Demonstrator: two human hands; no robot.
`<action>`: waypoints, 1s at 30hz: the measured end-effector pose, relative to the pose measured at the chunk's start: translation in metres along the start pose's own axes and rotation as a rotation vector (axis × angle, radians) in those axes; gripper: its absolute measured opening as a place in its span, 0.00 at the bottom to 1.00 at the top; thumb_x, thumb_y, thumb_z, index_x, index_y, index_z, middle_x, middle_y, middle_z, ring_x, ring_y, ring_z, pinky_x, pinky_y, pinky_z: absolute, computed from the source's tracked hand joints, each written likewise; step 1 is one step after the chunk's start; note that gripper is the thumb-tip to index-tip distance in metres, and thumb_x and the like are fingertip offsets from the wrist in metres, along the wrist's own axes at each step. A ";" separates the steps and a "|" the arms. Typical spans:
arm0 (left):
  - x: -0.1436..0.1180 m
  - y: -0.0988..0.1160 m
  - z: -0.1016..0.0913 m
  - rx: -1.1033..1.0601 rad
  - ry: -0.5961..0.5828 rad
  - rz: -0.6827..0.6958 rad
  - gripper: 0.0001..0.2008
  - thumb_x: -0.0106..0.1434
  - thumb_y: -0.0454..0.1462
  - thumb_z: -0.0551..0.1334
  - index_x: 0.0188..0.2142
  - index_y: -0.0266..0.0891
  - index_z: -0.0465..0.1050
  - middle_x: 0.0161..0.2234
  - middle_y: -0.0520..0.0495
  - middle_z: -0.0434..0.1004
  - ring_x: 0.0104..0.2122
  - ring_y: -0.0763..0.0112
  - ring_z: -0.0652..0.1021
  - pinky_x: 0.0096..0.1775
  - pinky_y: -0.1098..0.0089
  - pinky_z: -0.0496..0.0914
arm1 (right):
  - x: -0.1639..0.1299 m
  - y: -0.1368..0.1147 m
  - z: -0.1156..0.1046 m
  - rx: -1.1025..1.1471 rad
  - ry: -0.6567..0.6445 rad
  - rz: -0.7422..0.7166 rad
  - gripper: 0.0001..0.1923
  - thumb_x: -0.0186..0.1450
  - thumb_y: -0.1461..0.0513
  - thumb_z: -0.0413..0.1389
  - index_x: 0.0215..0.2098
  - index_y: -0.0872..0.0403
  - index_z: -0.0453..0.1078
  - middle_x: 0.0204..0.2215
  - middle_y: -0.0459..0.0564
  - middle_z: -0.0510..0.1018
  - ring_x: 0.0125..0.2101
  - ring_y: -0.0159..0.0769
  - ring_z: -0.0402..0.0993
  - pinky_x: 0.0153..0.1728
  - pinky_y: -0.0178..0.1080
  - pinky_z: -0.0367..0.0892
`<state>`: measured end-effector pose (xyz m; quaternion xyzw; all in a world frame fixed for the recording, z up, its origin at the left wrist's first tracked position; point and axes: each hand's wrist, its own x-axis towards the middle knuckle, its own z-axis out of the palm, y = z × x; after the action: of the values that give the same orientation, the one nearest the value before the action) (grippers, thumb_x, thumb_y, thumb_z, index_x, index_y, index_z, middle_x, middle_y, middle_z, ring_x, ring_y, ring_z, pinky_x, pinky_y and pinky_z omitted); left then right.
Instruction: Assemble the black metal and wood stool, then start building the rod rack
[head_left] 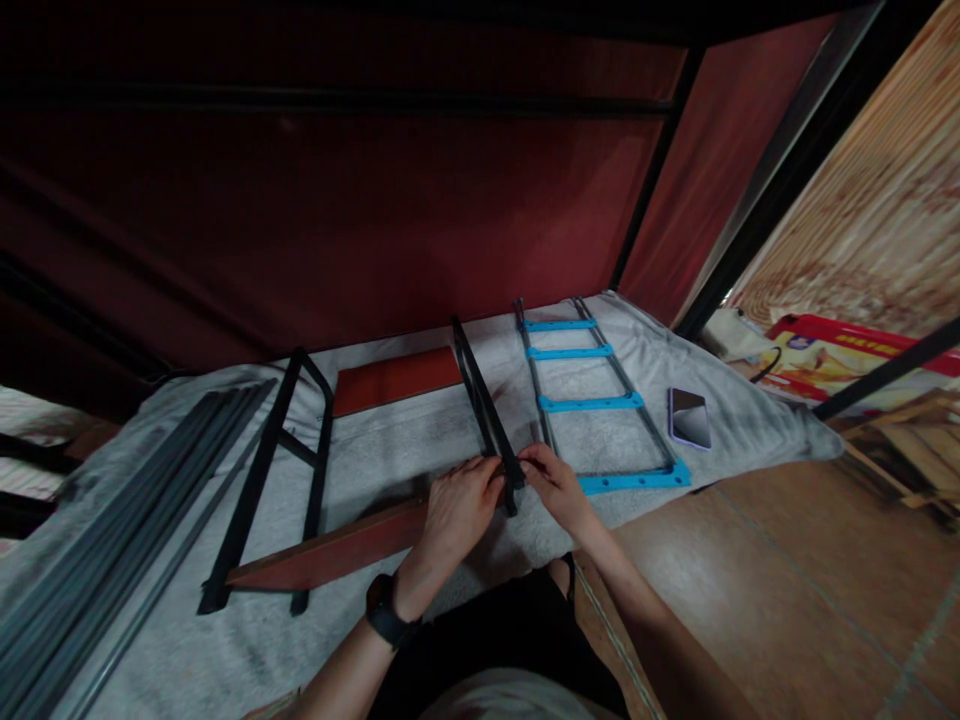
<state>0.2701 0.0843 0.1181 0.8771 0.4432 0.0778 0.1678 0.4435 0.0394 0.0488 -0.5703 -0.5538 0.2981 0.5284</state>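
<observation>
A black metal-and-board frame lies on its side on grey cloth, with one black side frame (pixel 259 480) at its left and another black side frame (pixel 480 395) at its right. Between them run a reddish-brown board (pixel 337 548) near me and an orange-brown board (pixel 397 378) farther back. My left hand (pixel 463 505) is closed over the near board's right end, its fingertips against the right side frame. From the other side, my right hand (pixel 556 485) pinches at that frame's near end; whatever is between its fingertips is hidden.
Right of the frame lies a rack of grey tubes with blue crosspieces (pixel 591 403), beside a phone (pixel 689 418). Several grey tubes (pixel 142 530) lie at the left on the grey cloth (pixel 390 450). Black posts and dark red panels (pixel 337 220) stand behind; a red-yellow box (pixel 840 360) is at right.
</observation>
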 end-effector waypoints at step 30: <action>-0.001 0.002 0.000 0.009 -0.002 -0.016 0.13 0.71 0.38 0.55 0.52 0.46 0.75 0.50 0.48 0.81 0.47 0.62 0.81 0.47 0.63 0.72 | -0.001 0.003 0.006 -0.060 0.007 0.072 0.14 0.72 0.50 0.48 0.35 0.48 0.67 0.26 0.43 0.71 0.29 0.35 0.70 0.32 0.37 0.64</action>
<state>0.2708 0.0827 0.1191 0.8744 0.4502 0.0737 0.1650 0.4394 0.0410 0.0441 -0.6064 -0.5397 0.2985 0.5019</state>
